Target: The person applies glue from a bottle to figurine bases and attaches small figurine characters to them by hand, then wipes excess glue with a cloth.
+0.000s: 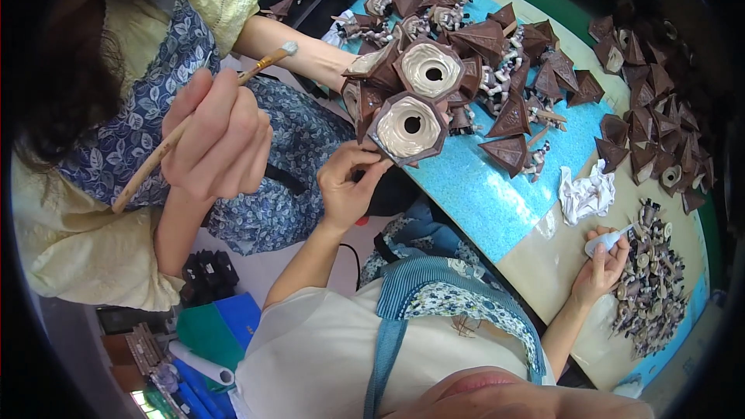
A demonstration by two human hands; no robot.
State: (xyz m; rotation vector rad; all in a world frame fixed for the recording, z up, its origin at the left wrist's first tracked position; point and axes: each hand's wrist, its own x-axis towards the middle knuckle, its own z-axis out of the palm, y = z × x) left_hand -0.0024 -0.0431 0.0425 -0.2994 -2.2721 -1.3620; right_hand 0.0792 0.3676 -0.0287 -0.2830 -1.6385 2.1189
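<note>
My left hand point(349, 182) is closed, thumb and fingers pinching the lower edge of a brown hexagonal cap-like piece point(388, 128) with a pale cream hollow and a round dark hole. A second such piece point(411, 81) lies right behind it, by the co-worker's forearm point(303, 45). In my right hand point(597, 270) is a small whitish squeeze bottle point(608, 242) with a thin pointed nozzle, above the right part of the table. Beside that hand lies a heap of small dark and cream parts point(650, 283).
On my left a co-worker's hand point(221, 136) holds a paintbrush point(167, 143). Brown roof-like pieces with small figures point(508, 112) crowd the blue sheet point(469, 194). Crumpled white tissue point(587, 192) lies nearer me. More brown pieces point(656, 128) are heaped along the far right edge.
</note>
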